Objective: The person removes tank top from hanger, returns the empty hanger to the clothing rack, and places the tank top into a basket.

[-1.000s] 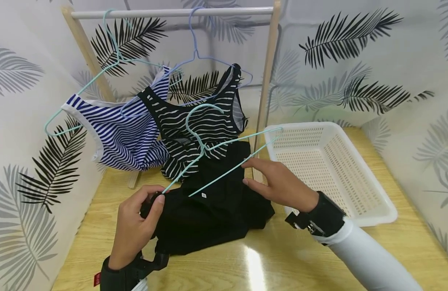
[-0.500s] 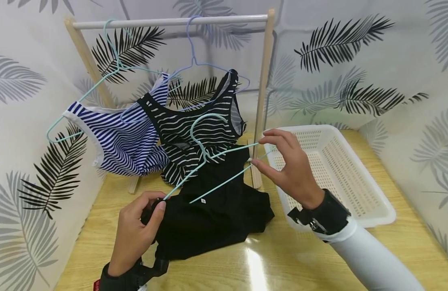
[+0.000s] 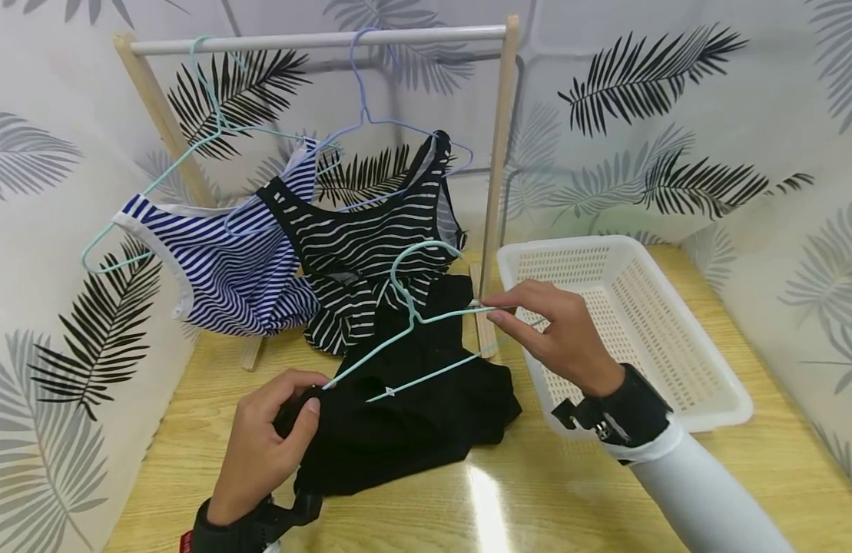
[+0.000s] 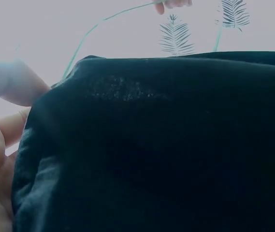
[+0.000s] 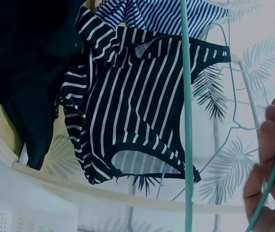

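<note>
A mint-green hanger (image 3: 445, 314) slants over a black garment (image 3: 405, 442) with a small white tag. My left hand (image 3: 260, 442) pinches the garment's upper left edge, where the hanger's left end goes into the cloth. In the left wrist view that cloth (image 4: 151, 145) fills most of the frame, with finger and thumb at its edge. My right hand (image 3: 560, 330) pinches the hanger's upper right arm between thumb and forefinger. The right wrist view has the hanger bar (image 5: 187, 121) crossing upright in front, with my right fingers (image 5: 271, 130) beside it.
Behind stands a rack with a white rail (image 3: 315, 40). A blue-striped top (image 3: 225, 253) and a black-and-white striped top (image 3: 370, 230) hang there on a mint and a blue hanger. A white plastic basket (image 3: 712, 346) sits at the right on the wooden table (image 3: 412, 522).
My right hand has shifted from the hanger's lower bar to its upper right arm and taken hold. The hanger's hook has moved right and down. My left hand keeps its grip.
</note>
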A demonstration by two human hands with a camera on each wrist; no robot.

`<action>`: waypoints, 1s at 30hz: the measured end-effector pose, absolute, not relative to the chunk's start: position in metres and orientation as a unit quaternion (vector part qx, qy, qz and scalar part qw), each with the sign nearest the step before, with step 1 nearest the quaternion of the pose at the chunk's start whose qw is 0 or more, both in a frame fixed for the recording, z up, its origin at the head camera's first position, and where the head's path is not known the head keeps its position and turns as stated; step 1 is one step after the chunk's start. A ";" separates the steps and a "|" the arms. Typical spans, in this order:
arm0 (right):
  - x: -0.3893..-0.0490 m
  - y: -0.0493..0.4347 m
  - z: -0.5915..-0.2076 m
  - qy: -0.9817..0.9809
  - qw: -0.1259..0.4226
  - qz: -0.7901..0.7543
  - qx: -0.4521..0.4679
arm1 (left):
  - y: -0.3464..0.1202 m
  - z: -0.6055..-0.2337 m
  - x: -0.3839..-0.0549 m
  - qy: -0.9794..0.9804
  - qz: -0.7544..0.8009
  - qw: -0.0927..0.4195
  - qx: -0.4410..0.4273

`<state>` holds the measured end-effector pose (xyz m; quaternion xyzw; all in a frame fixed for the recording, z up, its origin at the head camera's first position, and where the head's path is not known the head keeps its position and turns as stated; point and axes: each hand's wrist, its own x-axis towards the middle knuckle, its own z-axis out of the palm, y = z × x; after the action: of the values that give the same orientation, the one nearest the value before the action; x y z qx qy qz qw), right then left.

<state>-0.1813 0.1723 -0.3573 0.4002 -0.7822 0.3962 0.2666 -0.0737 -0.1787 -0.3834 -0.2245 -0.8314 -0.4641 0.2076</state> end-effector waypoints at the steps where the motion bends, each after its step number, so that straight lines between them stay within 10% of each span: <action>1: -0.181 0.173 -0.358 -0.779 0.271 0.398 0.403 | -0.179 -0.383 -0.074 -0.831 -0.465 0.205 -0.227; 30: -0.133 0.185 -0.348 -0.770 0.332 0.484 0.251 | -0.166 -0.368 -0.100 -0.854 -0.395 0.225 -0.254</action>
<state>-0.1335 0.1853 -0.3482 0.2507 -0.7699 0.4836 0.3324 -0.0997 -0.1656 -0.3675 -0.2543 -0.8537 -0.3948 0.2250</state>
